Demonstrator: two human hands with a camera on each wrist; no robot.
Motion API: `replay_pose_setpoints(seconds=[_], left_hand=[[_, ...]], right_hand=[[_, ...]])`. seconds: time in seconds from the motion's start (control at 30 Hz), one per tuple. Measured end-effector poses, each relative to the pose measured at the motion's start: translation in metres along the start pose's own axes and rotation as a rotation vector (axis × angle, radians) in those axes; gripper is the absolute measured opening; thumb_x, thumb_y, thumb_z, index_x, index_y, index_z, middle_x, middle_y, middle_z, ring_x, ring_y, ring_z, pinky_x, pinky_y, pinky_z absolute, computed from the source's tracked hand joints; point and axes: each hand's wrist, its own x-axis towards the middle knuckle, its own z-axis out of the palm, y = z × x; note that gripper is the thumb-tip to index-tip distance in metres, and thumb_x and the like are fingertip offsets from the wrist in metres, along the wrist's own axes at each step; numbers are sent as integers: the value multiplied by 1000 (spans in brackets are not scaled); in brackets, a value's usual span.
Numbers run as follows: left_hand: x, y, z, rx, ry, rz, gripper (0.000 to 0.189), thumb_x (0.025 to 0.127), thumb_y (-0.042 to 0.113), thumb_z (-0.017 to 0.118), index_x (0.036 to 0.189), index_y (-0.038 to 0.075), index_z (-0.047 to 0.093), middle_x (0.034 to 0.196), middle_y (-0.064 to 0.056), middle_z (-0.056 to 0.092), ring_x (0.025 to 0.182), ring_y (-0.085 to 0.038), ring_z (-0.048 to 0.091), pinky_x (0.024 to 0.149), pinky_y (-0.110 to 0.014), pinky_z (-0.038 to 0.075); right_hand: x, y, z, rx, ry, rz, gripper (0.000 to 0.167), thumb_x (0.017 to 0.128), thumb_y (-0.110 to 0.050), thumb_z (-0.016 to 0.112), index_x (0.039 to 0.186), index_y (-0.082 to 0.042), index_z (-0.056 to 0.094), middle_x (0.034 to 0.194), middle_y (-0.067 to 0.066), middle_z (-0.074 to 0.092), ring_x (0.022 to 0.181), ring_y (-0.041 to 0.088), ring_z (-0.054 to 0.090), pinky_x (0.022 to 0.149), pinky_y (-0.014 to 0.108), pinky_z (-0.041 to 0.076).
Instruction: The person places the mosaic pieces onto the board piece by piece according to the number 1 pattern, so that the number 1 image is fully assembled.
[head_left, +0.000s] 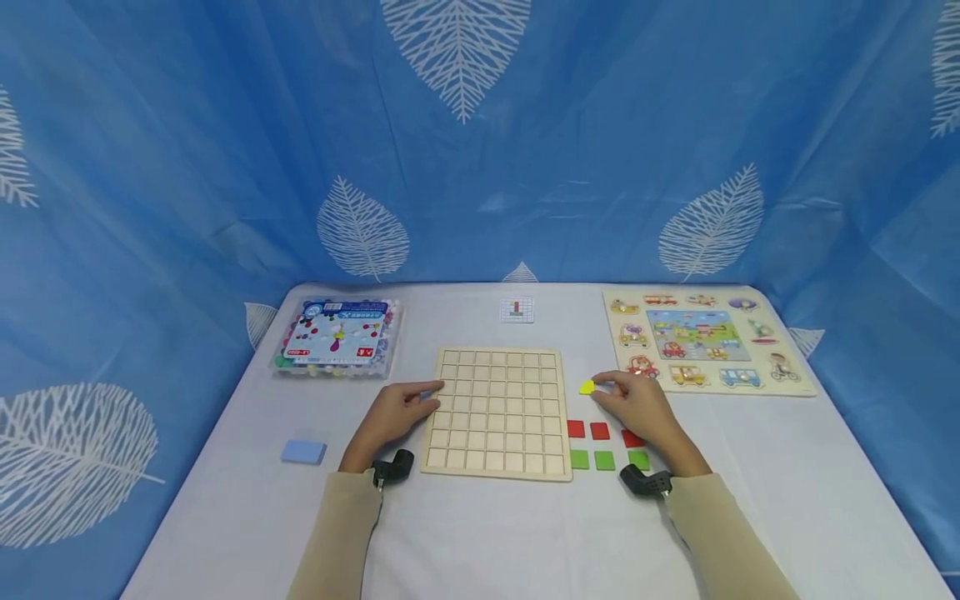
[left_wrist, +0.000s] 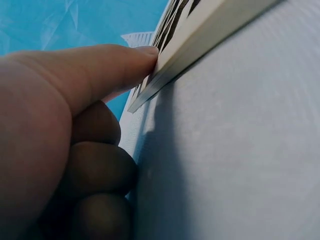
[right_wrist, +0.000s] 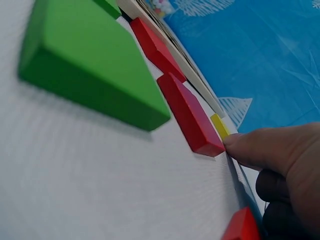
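A square wooden grid board (head_left: 498, 412) lies flat on the table, its cells bare. At its left edge, my left hand (head_left: 395, 410) grips the rim with thumb and index finger; the thumb (left_wrist: 142, 57) shows on the rim in the left wrist view, the other fingers curled beneath. To the right of the board, my right hand (head_left: 637, 406) pinches a yellow tile (head_left: 587, 387) between thumb and forefinger. Red tiles (head_left: 599, 431) and green tiles (head_left: 604, 460) form two short rows nearer me, partly under my right wrist. A green tile (right_wrist: 95, 65) looms close in the right wrist view.
A blue block (head_left: 303, 452) rests to the left. Behind it stands a clear plastic box (head_left: 335, 337) of colourful pieces. A small pattern card (head_left: 517, 310) lies beyond the board. A wooden picture puzzle (head_left: 705, 340) occupies the back right, near my right hand.
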Motion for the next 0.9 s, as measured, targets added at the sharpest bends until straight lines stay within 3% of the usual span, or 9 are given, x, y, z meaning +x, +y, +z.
replay_pose_setpoints(seconds=[0.9], left_hand=[[-2, 3, 2, -12, 1, -34, 32, 96, 24, 73, 128, 20, 74, 62, 4, 44, 56, -13, 39, 55, -29, 31]], right_hand=[[-1, -4, -6, 47, 12, -4, 27, 90, -32, 79, 110, -14, 77, 59, 0, 47, 52, 19, 43, 49, 30, 34]])
